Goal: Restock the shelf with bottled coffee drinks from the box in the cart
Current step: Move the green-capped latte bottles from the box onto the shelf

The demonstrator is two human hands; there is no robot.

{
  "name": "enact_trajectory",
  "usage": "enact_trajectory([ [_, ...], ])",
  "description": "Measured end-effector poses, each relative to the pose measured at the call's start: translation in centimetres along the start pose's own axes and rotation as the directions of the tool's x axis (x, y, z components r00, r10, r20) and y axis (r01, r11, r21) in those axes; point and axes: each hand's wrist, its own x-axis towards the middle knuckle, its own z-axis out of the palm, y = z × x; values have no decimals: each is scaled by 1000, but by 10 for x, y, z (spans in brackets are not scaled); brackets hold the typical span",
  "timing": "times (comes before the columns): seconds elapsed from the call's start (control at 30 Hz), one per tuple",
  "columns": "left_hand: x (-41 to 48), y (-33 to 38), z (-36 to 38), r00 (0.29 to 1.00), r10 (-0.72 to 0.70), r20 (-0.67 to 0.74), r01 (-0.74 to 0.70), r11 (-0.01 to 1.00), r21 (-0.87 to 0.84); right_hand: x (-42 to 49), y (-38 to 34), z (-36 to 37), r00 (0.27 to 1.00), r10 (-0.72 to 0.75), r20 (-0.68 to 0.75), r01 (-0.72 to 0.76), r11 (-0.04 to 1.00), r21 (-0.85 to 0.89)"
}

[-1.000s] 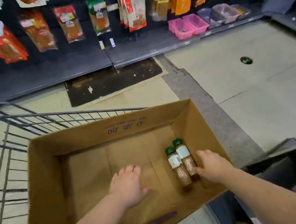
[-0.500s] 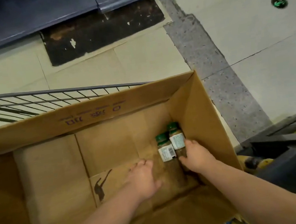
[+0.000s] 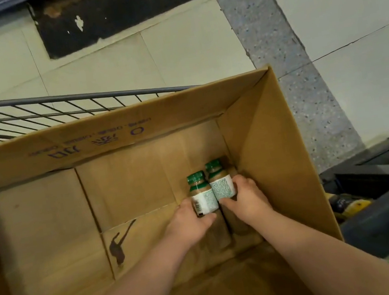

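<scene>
The small brown coffee bottle with a ribbed green cap and glossy white label (image 3: 203, 198) and its twin (image 3: 222, 185) touch side by side at about 2 o'clock on the floor of the big corrugated brown cardboard box (image 3: 277, 147). The left hand (image 3: 188, 225) curls round the first and the right hand (image 3: 247, 200) wraps the twin, I'd guess so both lift out together. The box sits in the grey wire cart (image 3: 55, 110), with pale tiled floor (image 3: 197, 44) at 12.
</scene>
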Motion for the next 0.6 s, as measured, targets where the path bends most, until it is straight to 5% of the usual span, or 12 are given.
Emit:
enact_trajectory([
  [0.17,11,-1,5,997,-75,-36,69,987,-143,8,3,13,993,8,121,-11,1000,29],
  [0.6,28,-5,17,980,-162,-115,104,912,-397,13,6,27,987,-8,158,-6,996,91],
])
